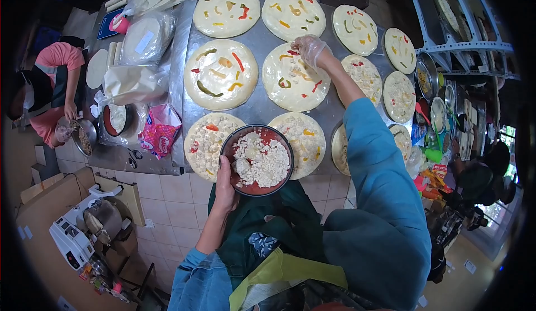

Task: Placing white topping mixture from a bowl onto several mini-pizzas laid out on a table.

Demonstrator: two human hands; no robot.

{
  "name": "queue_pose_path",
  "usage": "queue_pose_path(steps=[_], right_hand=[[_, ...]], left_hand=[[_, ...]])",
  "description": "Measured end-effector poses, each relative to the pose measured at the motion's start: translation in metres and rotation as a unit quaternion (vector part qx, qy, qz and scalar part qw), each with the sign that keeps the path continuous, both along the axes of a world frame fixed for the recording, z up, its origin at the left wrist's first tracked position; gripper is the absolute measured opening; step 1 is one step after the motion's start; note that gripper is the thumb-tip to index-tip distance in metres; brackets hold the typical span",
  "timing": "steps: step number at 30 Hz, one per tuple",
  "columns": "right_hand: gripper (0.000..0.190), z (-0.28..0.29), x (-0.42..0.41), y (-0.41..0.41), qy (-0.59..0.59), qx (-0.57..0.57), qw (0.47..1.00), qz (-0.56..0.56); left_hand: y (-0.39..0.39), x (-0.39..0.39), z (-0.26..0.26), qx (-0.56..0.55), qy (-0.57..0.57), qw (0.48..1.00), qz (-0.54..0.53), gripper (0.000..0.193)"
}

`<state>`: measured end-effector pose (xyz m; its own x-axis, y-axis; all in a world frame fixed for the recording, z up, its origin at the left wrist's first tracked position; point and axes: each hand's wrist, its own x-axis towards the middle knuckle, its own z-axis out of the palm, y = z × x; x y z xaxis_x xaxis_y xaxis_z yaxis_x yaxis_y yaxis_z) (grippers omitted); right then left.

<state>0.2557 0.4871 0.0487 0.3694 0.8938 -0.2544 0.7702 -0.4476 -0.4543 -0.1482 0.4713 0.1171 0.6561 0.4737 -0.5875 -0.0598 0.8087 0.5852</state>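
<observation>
My left hand [228,185] grips the side of a dark-rimmed bowl with a red inside [283,143]. White crumbles [264,160], possibly cheese, fill much of it. The bowl is in front of my body and partly covers two crumb-topped dough rounds [213,131] at the near table edge. My right hand [310,53], in a clear plastic glove, is over the far edge of a glossy dough round [289,89]. Pepper strips and a few crumbles lie on that round. The fingers point down, bunched; whether they hold crumbles is hidden.
Several more topped dough rounds [221,74] cover the metal table [178,59]. At left are bagged flatbreads [144,36], a pink packet [161,131] and scissors [134,158]. A co-worker in a pink top [58,59] handles a metal bowl [86,137]. A metal rack [460,47] stands at right.
</observation>
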Motion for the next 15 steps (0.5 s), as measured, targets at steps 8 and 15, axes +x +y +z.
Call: queue_pose_path(steps=[8,15], right_hand=[[0.018,0.002,-0.04,0.006,0.067,0.031,0.996,-0.048],[0.021,-0.013,-0.072,-0.007,-0.117,0.206,0.966,0.107]], left_hand=[[0.029,-0.014,-0.001,0.026,0.017,0.999,-0.034,0.061],[0.05,-0.023,0.004,0.02,0.021,0.999,-0.046,0.059]])
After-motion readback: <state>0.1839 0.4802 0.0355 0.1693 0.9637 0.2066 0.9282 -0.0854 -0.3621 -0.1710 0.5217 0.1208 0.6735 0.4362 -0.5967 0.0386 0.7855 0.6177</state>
